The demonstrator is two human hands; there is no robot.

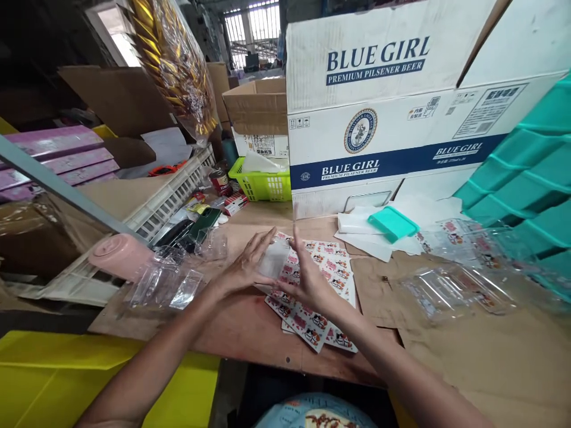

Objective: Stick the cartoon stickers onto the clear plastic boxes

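Between my two hands is a whitish, see-through plastic piece (273,259); its exact shape is partly covered by my fingers. My left hand (245,261) grips its left side, the fingers stretched along the far edge and the thumb on the near one. On the opposite side my right hand (310,279) presses against it, fingers upright and thumb pointing left. Beneath and beside my right hand lie overlapping sticker sheets (341,270) printed with cartoon cats and pink marks, spread on the wooden table (241,333).
Clear plastic cases lie left (167,285) and right (455,291). A turquoise tray (393,223) rests on white paper. Behind stand a large beer carton (357,119) and a lime-green basket (263,185). Turquoise trays (526,172) are stacked right; a pink container (120,255) lies left.
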